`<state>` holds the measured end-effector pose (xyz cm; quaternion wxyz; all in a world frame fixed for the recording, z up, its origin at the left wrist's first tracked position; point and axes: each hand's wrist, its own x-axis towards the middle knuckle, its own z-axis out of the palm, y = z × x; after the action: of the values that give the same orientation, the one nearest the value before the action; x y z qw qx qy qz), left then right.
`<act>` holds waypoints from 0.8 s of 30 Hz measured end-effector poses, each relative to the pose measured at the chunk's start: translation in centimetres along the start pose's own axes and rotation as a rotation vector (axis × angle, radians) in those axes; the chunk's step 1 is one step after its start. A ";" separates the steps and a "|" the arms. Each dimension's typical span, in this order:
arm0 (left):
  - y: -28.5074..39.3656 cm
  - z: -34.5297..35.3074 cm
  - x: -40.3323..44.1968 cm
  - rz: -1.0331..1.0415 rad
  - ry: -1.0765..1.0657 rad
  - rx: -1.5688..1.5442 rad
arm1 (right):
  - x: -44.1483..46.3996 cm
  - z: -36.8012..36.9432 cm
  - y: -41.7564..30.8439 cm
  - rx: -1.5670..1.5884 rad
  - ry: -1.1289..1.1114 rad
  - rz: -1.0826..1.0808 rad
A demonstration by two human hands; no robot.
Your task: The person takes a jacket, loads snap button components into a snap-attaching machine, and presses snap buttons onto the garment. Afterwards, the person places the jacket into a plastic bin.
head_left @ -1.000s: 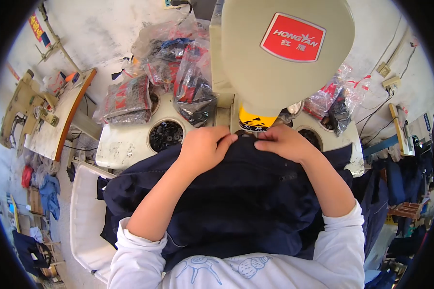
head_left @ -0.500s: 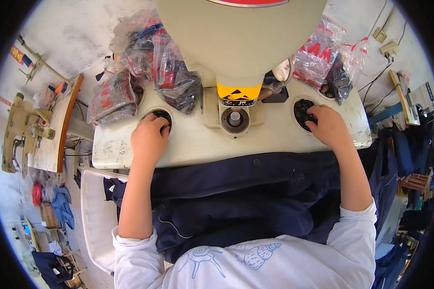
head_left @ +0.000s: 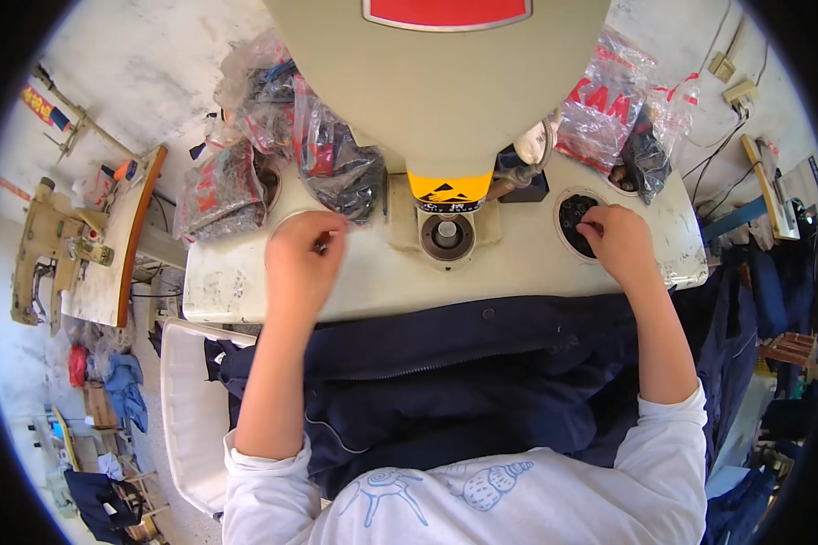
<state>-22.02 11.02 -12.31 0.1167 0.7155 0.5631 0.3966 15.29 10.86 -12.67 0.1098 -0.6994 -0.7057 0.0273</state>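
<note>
My left hand [head_left: 304, 259] is raised above the left side of the white worktable [head_left: 382, 286], thumb and fingers pinched together; whatever they hold is too small to make out. It covers most of the left round cup. My right hand [head_left: 620, 241] has its fingertips pinched at the edge of the right round cup [head_left: 577, 213], which contains small dark round pieces. Between the hands stands the press machine [head_left: 445, 100], its lower die [head_left: 447, 238] bare on top. A navy jacket [head_left: 482, 341] with a zipper and a round snap lies along the table's front edge and over my lap.
Plastic bags of dark parts [head_left: 341, 168] lie at the back left, with more bags [head_left: 600, 109] at the back right. A white plastic bin [head_left: 191, 400] stands below the table on the left. Farther left is a sewing machine [head_left: 50, 250].
My left hand has lifted out of the left cup and moved slightly right, fingers pinched. My right hand has drawn its fingers together at the right cup. The view has shifted a little.
</note>
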 end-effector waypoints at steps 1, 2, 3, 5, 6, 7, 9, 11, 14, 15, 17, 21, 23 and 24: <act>1.4 0.7 0.1 0.019 -0.039 -0.085 | 0.0 0.0 0.0 0.013 0.023 -0.005; 2.5 1.5 0.4 0.052 -0.089 -0.147 | 0.1 0.1 0.0 0.026 0.045 -0.010; 3.5 2.3 0.7 0.084 -0.140 -0.209 | 0.1 0.1 0.0 0.039 0.067 -0.015; 5.1 3.6 1.2 0.110 -0.188 -0.139 | 0.0 0.1 0.0 0.093 0.068 -0.009; 5.6 4.0 1.4 0.124 -0.212 -0.107 | 0.0 0.0 0.0 0.118 0.069 -0.004; 5.8 4.1 1.5 0.149 -0.211 -0.077 | 0.0 -0.1 -0.1 0.129 0.072 0.010; 6.1 4.4 1.8 0.204 -0.211 -0.022 | -0.2 -0.2 -0.1 0.147 0.082 0.043; 5.7 4.6 1.8 0.280 -0.182 0.008 | -0.3 -0.1 0.3 0.156 0.127 0.000; 5.7 3.9 2.1 0.177 -0.239 -0.068 | -0.2 -0.4 -0.8 0.531 0.104 0.083; 5.7 3.7 2.0 0.162 -0.214 -0.087 | -0.1 -0.7 -1.8 0.716 0.081 0.136; 5.7 3.4 1.7 0.096 -0.190 -0.140 | 0.1 -1.0 -4.7 1.081 -0.115 0.076; 4.7 3.0 1.3 0.007 -0.164 -0.197 | 0.9 0.1 -11.3 1.398 -0.282 -0.005; 4.0 2.3 0.9 0.012 -0.127 -0.179 | 1.1 0.6 -12.4 1.505 -0.332 0.015; 3.6 1.8 0.6 0.009 -0.102 -0.167 | 1.2 0.9 -12.7 1.557 -0.360 0.025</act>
<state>-18.15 10.83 -10.98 0.2027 0.7253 0.5180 0.4056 2.66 11.92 -10.95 0.4508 -0.4146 -0.4829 0.6258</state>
